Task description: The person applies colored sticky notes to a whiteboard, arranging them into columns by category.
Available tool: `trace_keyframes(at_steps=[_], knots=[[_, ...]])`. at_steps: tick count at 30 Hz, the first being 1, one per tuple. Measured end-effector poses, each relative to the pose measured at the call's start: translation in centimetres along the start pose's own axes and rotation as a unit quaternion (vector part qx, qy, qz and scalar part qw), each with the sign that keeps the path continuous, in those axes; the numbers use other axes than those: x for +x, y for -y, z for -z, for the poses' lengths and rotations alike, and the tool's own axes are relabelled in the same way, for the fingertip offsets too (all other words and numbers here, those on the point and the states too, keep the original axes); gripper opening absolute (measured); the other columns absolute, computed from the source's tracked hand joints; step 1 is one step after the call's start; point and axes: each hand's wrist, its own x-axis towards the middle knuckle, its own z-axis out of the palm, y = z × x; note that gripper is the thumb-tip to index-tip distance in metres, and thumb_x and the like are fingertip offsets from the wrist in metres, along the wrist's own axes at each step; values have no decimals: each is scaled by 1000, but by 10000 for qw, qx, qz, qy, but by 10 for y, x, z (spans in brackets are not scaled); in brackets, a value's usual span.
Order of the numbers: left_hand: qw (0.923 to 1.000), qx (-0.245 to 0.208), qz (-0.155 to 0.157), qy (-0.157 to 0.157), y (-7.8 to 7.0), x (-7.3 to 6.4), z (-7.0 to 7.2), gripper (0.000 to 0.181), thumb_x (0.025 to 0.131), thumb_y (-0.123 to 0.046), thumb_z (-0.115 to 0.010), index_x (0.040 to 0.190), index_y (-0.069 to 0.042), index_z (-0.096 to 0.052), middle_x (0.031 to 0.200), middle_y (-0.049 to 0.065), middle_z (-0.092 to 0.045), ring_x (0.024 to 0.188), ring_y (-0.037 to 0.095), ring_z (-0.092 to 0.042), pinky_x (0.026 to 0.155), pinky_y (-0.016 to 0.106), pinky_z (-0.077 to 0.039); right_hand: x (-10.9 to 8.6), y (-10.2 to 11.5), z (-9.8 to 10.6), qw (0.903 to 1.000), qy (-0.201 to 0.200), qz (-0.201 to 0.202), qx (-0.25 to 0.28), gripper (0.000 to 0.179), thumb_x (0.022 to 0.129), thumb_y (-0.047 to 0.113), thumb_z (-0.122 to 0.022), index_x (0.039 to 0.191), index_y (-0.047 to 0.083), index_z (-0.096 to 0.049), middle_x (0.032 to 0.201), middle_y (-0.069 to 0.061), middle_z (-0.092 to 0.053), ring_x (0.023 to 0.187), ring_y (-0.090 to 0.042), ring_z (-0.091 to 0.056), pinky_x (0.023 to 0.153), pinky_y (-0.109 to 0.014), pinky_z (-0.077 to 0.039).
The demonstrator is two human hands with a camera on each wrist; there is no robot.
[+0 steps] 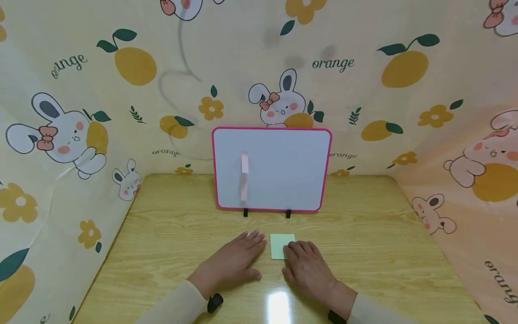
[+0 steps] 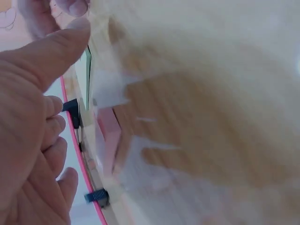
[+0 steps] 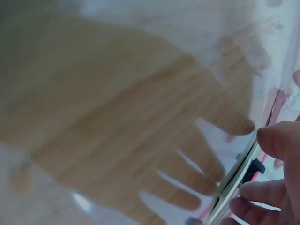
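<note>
A pad of pale green sticky notes [image 1: 277, 246] lies on the table; its edge shows in the right wrist view. My right hand [image 1: 309, 271] rests its fingertips over the pad's right side, fingers loosely bent. My left hand [image 1: 232, 262] lies to the left of the green pad, palm down with fingers extended, apart from it. A pink block-like pad [image 2: 110, 133] shows near the left fingers in the left wrist view; the head view does not show it, as the left hand covers that spot.
Behind the hands stands a whiteboard [image 1: 287, 168] with a pink rim on black feet [image 1: 288, 213]. Two pale pink strips, an upper strip [image 1: 244, 163] and a lower strip [image 1: 244, 188], stick to its left part. Patterned cloth [image 1: 251, 40] surrounds the glossy wooden table [image 1: 364, 225].
</note>
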Motion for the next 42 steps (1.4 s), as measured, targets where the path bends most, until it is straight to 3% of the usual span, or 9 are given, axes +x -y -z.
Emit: trace_keyframes(at_steps=[4, 8, 13, 20, 31, 42], knots=[[9989, 445, -16, 155, 1, 19, 1, 97, 95, -68, -64, 165, -9, -34, 173, 8, -31, 163, 26, -22, 134, 45, -20, 5, -9, 0, 9986, -287, 299, -315, 48, 93, 38, -78, 125, 3, -70, 124, -10, -70, 120, -31, -63, 109, -56, -51], [9957, 857, -16, 346, 6, 32, -2, 108, 87, -80, -60, 166, -11, -34, 174, 6, -29, 164, 25, -20, 134, 45, -19, 16, -21, 0, 9927, -458, 843, -726, 48, 93, 44, -78, 121, 6, -69, 121, -7, -69, 119, -29, -62, 116, -57, -46], [9944, 898, 104, 542, 8, 44, -3, 115, 82, -87, -59, 166, -13, -34, 174, 4, -28, 164, 22, -19, 135, 45, -17, 27, -30, -3, 9866, -389, 1350, -830, 44, 94, 48, -73, 115, 9, -67, 114, -4, -66, 114, -26, -60, 118, -54, -46], [9961, 657, 144, 564, 4, 53, -6, 118, 82, -87, -60, 167, -11, -32, 174, 6, -29, 164, 22, -20, 134, 45, -19, 28, -34, -6, 9856, -151, 1279, -1094, 41, 97, 49, -65, 110, 10, -68, 111, -4, -68, 111, -26, -62, 115, -51, -48], [9959, 509, 267, 691, 2, 57, -9, 120, 80, -88, -60, 168, -13, -29, 175, 3, -27, 164, 19, -19, 135, 42, -17, 27, -35, -2, 9851, 125, 1237, -1186, 44, 101, 53, -64, 115, 12, -69, 114, -1, -70, 113, -23, -61, 111, -47, -49], [9966, 308, 295, 701, 0, 56, -12, 119, 81, -86, -62, 168, -12, -29, 175, 3, -27, 164, 19, -19, 135, 42, -18, 26, -35, -4, 9845, -72, 1313, -1158, 35, 99, 46, -71, 106, 12, -70, 107, 0, -70, 107, -21, -62, 104, -43, -53]])
